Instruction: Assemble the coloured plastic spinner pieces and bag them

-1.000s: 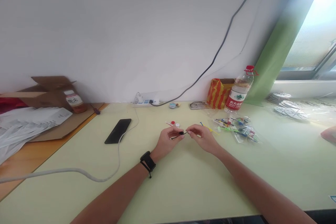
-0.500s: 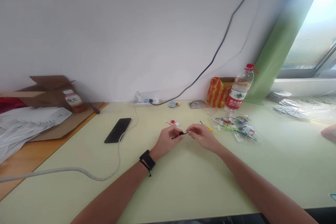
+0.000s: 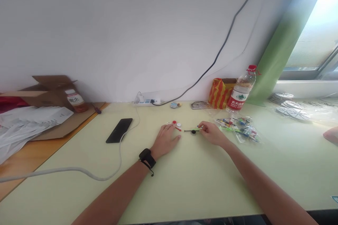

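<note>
My left hand (image 3: 166,140) rests over the table with its fingers spread and nothing held, its fingertips beside a red and white stick piece (image 3: 178,129). Near them lie a red cap (image 3: 174,122) and a white cap (image 3: 179,125). My right hand (image 3: 210,133) pinches the right end of a thin black stick with a round black disc (image 3: 193,132) at its middle. That piece is at table level, to the right of my left hand. Yellow-green and blue bits are partly hidden behind my right fingers.
Clear bags of coloured parts (image 3: 248,132) lie right of my right hand, before a large water bottle (image 3: 239,93). A black phone (image 3: 119,130) and a white cable (image 3: 120,154) are at left. A power strip (image 3: 148,102) sits by the wall.
My left hand has let go of the black piece, opened and moved slightly left. My right hand has moved right with the piece, which is now lower and flatter.
</note>
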`<state>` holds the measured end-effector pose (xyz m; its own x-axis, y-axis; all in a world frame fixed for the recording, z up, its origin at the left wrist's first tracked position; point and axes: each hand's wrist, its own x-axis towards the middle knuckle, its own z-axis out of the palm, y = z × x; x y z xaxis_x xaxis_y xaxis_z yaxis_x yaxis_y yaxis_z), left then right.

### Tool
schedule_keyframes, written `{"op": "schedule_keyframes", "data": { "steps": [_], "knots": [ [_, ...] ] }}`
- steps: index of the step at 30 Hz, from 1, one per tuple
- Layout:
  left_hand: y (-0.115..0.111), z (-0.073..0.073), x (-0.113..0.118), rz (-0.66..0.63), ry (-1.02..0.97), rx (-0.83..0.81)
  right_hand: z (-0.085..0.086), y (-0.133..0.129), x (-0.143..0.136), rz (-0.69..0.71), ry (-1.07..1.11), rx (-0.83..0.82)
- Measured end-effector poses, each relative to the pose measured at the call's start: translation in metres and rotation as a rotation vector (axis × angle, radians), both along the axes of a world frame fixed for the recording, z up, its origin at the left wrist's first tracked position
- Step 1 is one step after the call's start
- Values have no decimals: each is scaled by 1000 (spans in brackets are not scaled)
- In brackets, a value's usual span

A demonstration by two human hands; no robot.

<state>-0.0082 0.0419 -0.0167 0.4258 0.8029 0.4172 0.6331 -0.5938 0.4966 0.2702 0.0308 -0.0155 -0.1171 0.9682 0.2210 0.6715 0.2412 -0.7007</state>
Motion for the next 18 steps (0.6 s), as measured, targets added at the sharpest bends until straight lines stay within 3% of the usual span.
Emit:
{"op": "schedule_keyframes", "data": {
  "steps": [5,8,10,13,18],
  "knots": [
    [-2,5,2,7,5,34,-4,1,5,-257,-207,61],
    [-2,6,3,5,15,11,1,-4,-1,-301,-267,88],
    [-3,6,4,-2,23,-10,6,-9,-10,-236,-262,77],
    [-6,8,5,-29,24,-42,10,-19,-27,-31,-229,65],
    [-13,11,9,-160,12,-104,8,-31,-46,227,-215,105]
  ]
}}
